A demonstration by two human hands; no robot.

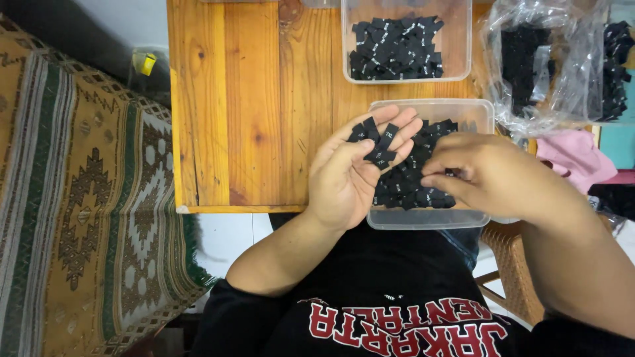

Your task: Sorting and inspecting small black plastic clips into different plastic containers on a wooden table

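**Black cloth labels, sorting at the desk**

Left hand: palm up, fingers half curled, thumb pinning a small fan of black labels. Right hand: fingertips pinched together over the label pile in the near clear tub; whether they grip a label cannot be told. Second tub of labels behind, on wooden desk. Plastic bag at right.

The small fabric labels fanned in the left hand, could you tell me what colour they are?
Black with small white print, seen in the head view: labels, left hand.
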